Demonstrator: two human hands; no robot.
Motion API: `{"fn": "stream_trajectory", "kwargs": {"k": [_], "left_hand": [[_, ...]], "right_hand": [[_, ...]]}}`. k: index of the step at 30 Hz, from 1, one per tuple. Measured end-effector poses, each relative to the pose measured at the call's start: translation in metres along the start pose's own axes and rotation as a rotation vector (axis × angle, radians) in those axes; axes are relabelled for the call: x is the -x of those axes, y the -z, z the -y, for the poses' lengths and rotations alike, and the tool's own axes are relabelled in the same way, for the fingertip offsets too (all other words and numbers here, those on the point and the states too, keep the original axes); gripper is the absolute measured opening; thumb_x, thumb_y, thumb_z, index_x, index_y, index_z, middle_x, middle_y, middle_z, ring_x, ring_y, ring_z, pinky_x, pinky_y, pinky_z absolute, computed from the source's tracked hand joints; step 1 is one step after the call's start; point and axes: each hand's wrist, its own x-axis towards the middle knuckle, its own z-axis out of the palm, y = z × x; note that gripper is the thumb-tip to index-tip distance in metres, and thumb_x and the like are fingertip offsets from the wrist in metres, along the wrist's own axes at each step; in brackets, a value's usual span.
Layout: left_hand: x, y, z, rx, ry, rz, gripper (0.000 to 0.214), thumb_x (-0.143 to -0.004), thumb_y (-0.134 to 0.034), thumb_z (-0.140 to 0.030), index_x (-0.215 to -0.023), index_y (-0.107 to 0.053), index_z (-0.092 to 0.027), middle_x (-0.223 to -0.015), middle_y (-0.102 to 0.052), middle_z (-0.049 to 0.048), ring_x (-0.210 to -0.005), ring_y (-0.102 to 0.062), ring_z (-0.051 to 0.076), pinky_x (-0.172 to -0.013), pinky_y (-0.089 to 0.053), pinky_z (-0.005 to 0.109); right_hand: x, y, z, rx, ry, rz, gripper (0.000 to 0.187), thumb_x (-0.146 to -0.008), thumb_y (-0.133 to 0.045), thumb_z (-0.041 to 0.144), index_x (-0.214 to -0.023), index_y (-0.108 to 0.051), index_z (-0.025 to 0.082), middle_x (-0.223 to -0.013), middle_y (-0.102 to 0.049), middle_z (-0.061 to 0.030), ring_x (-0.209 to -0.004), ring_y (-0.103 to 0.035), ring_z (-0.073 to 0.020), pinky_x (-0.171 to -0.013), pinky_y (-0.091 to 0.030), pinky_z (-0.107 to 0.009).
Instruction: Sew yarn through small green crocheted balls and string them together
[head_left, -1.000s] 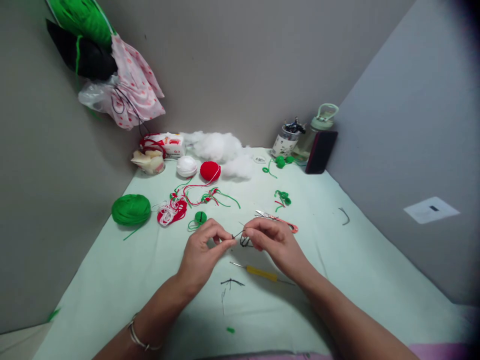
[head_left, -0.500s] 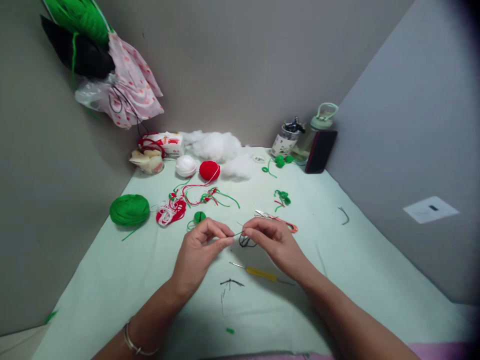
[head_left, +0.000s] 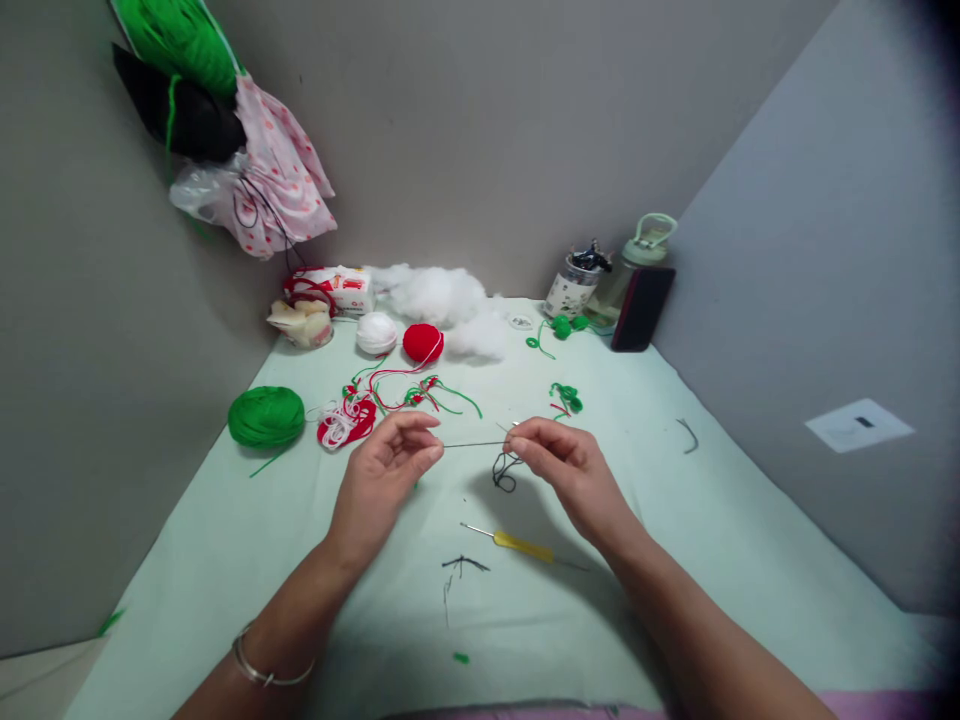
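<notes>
My left hand point(head_left: 382, 480) and my right hand point(head_left: 564, 470) are raised over the pale green cloth point(head_left: 675, 520). A thin dark thread point(head_left: 472, 444) runs taut between them. The left thumb and forefinger pinch its left end. The right fingertips pinch the other end together with what looks like a needle. A loop of the dark thread point(head_left: 505, 474) hangs below the right hand. A yellow-handled crochet hook point(head_left: 517, 544) lies on the cloth just below the hands.
Green yarn ball point(head_left: 265, 416) at left, red and white thread tangle point(head_left: 346, 420), white ball point(head_left: 375, 333), red ball point(head_left: 423, 342), stuffing point(head_left: 442, 297). At the back right stand a jar point(head_left: 571, 285), a bottle point(head_left: 637, 255) and a dark phone point(head_left: 641, 308). Bags point(head_left: 255, 190) hang on the left wall.
My hands have moved apart and lifted a little. The dark thread between them has been drawn out longer and taut. The scissors behind my right hand are now hidden.
</notes>
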Motion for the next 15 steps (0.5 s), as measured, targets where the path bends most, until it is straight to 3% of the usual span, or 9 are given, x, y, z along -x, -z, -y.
{"fn": "stream_trajectory", "kwargs": {"k": [7, 15], "left_hand": [[0.0008, -0.0034, 0.007, -0.249, -0.146, 0.063, 0.011, -0.081, -0.072, -0.014, -0.085, -0.078, -0.023, -0.087, -0.068, 0.0045, -0.086, -0.061, 0.019, -0.082, -0.045, 0.028], [-0.0034, 0.0023, 0.0021, -0.354, -0.205, -0.024, 0.013, -0.072, -0.067, -0.007, -0.072, -0.066, -0.021, -0.075, -0.06, 0.0004, -0.07, -0.057, 0.016, -0.071, -0.046, 0.025]], "right_hand": [[0.0037, 0.0001, 0.0031, 0.032, 0.017, 0.033, 0.03, -0.088, -0.066, 0.046, -0.08, -0.071, 0.018, -0.073, -0.064, -0.0036, -0.068, -0.054, -0.0151, -0.061, -0.044, -0.028], [0.0057, -0.002, 0.0071, 0.009, 0.037, 0.121, 0.026, -0.089, -0.068, 0.042, -0.077, -0.072, 0.018, -0.071, -0.064, -0.0019, -0.067, -0.053, -0.0131, -0.061, -0.042, -0.026]]}}
